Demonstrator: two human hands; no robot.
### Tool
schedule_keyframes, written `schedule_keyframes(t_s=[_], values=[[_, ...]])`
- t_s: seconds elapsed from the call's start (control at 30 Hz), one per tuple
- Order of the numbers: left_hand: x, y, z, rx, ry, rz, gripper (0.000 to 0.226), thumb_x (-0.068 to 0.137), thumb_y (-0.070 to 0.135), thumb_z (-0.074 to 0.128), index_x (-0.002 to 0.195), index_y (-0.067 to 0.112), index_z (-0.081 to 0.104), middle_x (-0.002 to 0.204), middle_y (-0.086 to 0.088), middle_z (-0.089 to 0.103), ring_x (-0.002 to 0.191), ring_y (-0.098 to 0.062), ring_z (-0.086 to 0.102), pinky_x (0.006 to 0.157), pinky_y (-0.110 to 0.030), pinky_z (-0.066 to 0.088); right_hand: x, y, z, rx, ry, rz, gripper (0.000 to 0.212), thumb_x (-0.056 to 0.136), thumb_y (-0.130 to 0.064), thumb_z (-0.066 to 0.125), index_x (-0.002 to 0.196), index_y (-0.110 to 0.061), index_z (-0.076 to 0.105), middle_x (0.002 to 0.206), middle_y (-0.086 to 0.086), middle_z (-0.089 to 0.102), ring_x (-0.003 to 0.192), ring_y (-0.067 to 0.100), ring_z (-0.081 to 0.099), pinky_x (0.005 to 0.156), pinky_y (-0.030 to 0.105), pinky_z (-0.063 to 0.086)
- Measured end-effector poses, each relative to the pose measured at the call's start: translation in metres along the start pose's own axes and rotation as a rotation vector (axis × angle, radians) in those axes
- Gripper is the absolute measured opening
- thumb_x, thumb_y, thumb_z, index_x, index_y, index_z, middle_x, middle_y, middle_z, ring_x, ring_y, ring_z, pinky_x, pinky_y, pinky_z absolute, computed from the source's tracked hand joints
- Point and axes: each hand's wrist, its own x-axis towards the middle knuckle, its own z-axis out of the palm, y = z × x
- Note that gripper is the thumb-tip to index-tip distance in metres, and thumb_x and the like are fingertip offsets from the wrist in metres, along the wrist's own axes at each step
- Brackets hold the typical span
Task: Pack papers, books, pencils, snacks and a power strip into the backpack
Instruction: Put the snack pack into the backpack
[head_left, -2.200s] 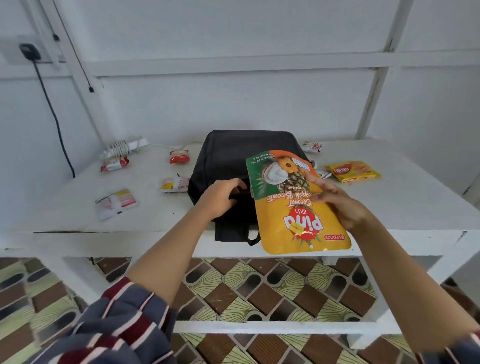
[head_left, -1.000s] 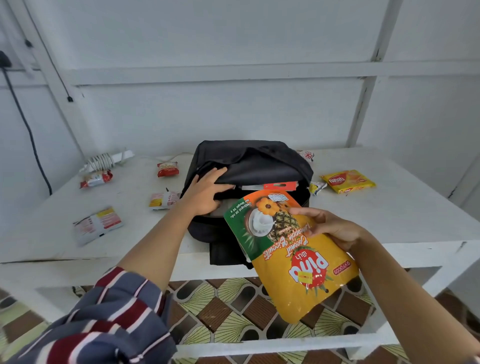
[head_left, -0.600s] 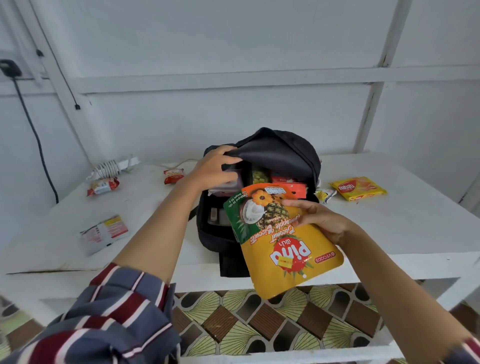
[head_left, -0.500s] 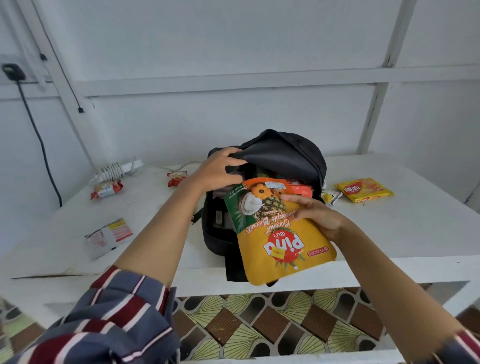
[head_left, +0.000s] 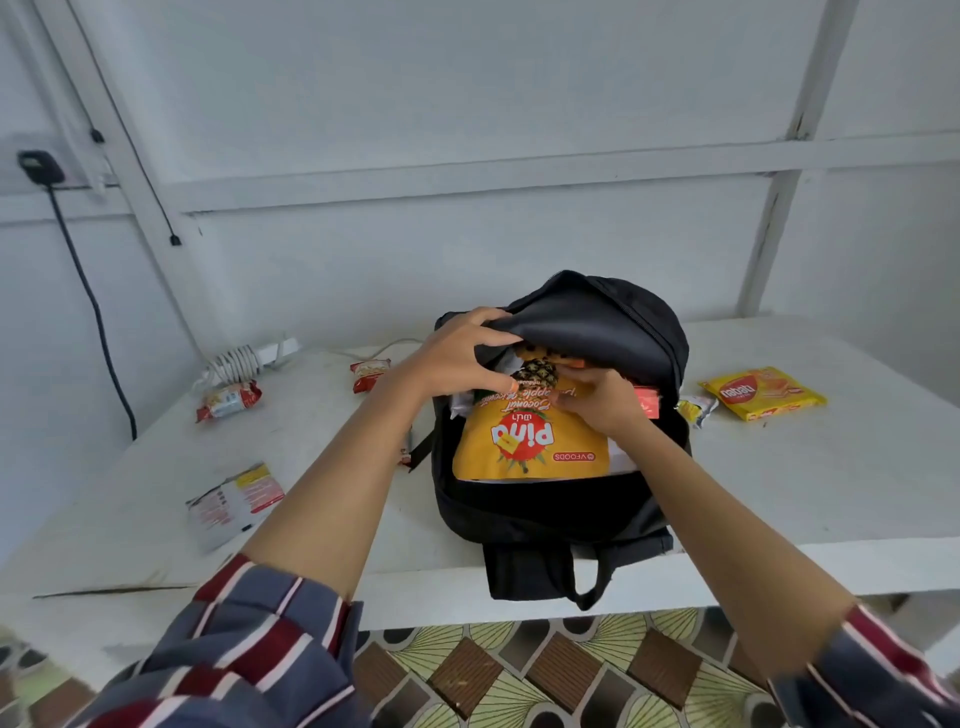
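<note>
Yellow biscuit bag (head_left: 524, 441) sits inside backpack (head_left: 545, 512), apparently pinched.

Biscuit pouch (head_left: 527, 441) in backpack (head_left: 545, 514)

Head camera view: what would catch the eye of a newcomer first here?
The bright orange biscuit pouch stands out, half inside the open black backpack at the middle of the white table. The left hand holds the flap up while the right hand grips the pouch's top. A yellow snack packet lies to the backpack's right.
</note>
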Motion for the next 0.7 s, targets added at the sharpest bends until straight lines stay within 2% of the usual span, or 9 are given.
schedule_keyframes(t_s=[0.07, 0.13, 0.2, 0.27, 0.3, 0.37, 0.5, 0.7], values=[[0.0, 0.0, -0.001, -0.006, 0.003, 0.009, 0.059, 0.076, 0.034, 0.074, 0.131, 0.025, 0.054, 0.149, 0.006, 0.03, 0.135, -0.016, 0.028, 0.11, -0.043, 0.029, -0.006, -0.001, -0.003, -0.293, 0.012, 0.004, 0.053, 0.088, -0.047, 0.055, 0.137, -0.028, 0.046, 0.135, 0.009, 0.05, 0.119, 0.029, 0.051, 0.09, 0.037, 0.045], [0.001, 0.0, -0.002, -0.012, 0.009, 0.019, 0.058, 0.077, 0.033, 0.074, 0.131, 0.024, 0.054, 0.148, 0.005, 0.031, 0.135, -0.016, 0.028, 0.11, -0.042, 0.029, -0.019, -0.004, -0.008, -0.503, 0.065, 0.001, 0.055, 0.089, -0.055, 0.049, 0.137, -0.031, 0.043, 0.135, 0.013, 0.044, 0.115, 0.031, 0.052, 0.086, 0.039, 0.047], [0.001, 0.001, -0.002, -0.015, 0.017, 0.027, 0.058, 0.077, 0.032, 0.074, 0.131, 0.024, 0.054, 0.148, 0.004, 0.031, 0.135, -0.016, 0.028, 0.11, -0.04, 0.029, -0.039, -0.008, -0.005, -0.592, 0.078, -0.089, 0.062, 0.087, -0.059, 0.048, 0.141, -0.032, 0.036, 0.143, 0.015, 0.034, 0.125, 0.033, 0.043, 0.094, 0.043, 0.044], [0.001, 0.001, -0.002, -0.014, 0.024, 0.03, 0.059, 0.077, 0.031, 0.075, 0.131, 0.024, 0.054, 0.148, 0.005, 0.031, 0.135, -0.016, 0.029, 0.109, -0.037, 0.029, -0.057, -0.012, 0.004, -0.69, -0.014, -0.25, 0.075, 0.082, -0.067, 0.047, 0.146, -0.037, 0.021, 0.156, 0.012, 0.01, 0.142, 0.036, 0.014, 0.111, 0.051, 0.023], [0.001, 0.001, -0.002, -0.015, 0.025, 0.029, 0.059, 0.076, 0.03, 0.075, 0.131, 0.024, 0.054, 0.148, 0.005, 0.032, 0.135, -0.016, 0.029, 0.108, -0.037, 0.029, -0.062, -0.011, 0.012, -0.747, -0.082, -0.316, 0.08, 0.08, -0.07, 0.047, 0.147, -0.04, 0.014, 0.158, 0.009, -0.003, 0.144, 0.036, -0.001, 0.113, 0.055, 0.01], [0.0, 0.0, -0.002, -0.018, 0.024, 0.025, 0.06, 0.075, 0.029, 0.076, 0.13, 0.024, 0.055, 0.147, 0.006, 0.032, 0.134, -0.015, 0.03, 0.109, -0.037, 0.03, -0.062, -0.004, 0.025, -0.831, -0.172, -0.374, 0.082, 0.08, -0.068, 0.048, 0.146, -0.044, 0.007, 0.157, 0.007, -0.014, 0.142, 0.038, -0.014, 0.112, 0.058, 0.0], [-0.003, 0.0, -0.002, -0.004, 0.016, 0.032, 0.062, 0.072, 0.025, 0.078, 0.13, 0.024, 0.055, 0.147, 0.006, 0.031, 0.134, -0.015, 0.029, 0.108, -0.037, 0.03, -0.044, 0.012, 0.033, -0.896, -0.177, -0.43, 0.074, 0.087, -0.057, 0.049, 0.146, -0.043, 0.008, 0.157, 0.008, -0.011, 0.142, 0.039, -0.013, 0.113, 0.059, 0.0], [-0.003, -0.001, -0.002, 0.006, 0.025, 0.047, 0.059, 0.072, 0.021, 0.077, 0.128, 0.024, 0.057, 0.146, 0.005, 0.033, 0.132, -0.014, 0.031, 0.104, -0.03, 0.03, -0.02, 0.009, 0.021, -0.906, -0.128, -0.487, 0.071, 0.085, -0.056, 0.052, 0.144, -0.046, 0.015, 0.158, 0.008, -0.004, 0.144, 0.035, -0.008, 0.114, 0.053, -0.001]])
